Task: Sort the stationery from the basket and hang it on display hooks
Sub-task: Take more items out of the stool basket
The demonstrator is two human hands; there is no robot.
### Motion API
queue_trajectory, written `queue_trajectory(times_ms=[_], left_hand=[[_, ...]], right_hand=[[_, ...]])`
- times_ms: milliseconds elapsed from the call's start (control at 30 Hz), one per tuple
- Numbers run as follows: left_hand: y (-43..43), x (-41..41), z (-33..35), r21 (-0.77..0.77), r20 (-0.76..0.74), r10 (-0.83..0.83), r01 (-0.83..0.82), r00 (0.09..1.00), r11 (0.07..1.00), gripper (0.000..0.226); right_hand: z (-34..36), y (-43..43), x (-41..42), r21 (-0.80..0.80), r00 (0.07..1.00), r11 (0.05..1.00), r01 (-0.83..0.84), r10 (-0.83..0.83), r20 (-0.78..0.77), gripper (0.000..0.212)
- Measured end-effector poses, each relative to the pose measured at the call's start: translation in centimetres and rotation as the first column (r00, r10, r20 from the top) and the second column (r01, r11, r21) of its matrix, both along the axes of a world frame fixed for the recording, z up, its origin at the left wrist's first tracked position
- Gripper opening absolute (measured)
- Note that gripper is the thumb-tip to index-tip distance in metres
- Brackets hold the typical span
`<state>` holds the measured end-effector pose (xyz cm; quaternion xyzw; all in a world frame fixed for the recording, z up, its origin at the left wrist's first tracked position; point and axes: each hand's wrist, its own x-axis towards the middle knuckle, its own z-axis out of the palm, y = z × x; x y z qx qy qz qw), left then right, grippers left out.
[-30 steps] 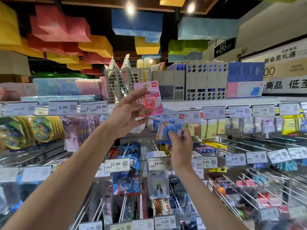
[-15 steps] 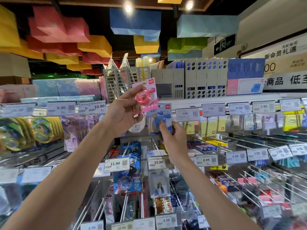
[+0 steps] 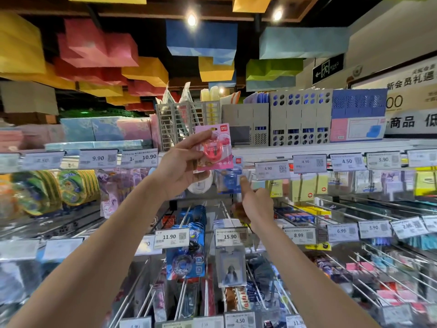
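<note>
Pinching pink blister pack (image 3: 214, 147) in left grip (image 3: 184, 166), raised before top shelf (image 3: 307, 147). Touching hanging blue pack (image 3: 228, 182) with outstretched forefinger (image 3: 244, 185) of right grip (image 3: 256, 205), others loosely curled.

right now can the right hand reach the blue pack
Likely yes: the right hand has its index finger on the blue pack; the pink pack in the left hand sits above it, clear.

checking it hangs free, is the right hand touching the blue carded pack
Cannot tell. Head view: the right hand puts its index fingertip at the right edge of the blue carded pack, but blur hides contact or gap.
</note>
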<state>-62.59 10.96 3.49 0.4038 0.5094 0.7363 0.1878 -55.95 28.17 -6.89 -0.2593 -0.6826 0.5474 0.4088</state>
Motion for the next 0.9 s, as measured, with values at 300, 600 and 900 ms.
queue_trajectory(times_ms=[300,600,900], left_hand=[[0.5,0.6,-0.5,-0.023,-0.166,0.104,-0.109,0.981,0.994,0.054],[0.3,1.1,-0.6,-0.011,-0.209,0.09,-0.094,0.974,0.996,0.052],[-0.1,0.4,-0.8,-0.025,-0.285,0.086,-0.097,0.955,0.995,0.043]], right_hand=[[3.4,-5.3,3.7,0.062,0.861,0.939,-0.339,0.336,-0.381,0.04],[4.2,-5.8,2.9,-0.008,0.798,0.914,-0.406,0.35,-0.491,0.028],[-0.1,-4.7,3.3,-0.11,0.739,0.911,-0.397,0.246,-0.628,0.012]])
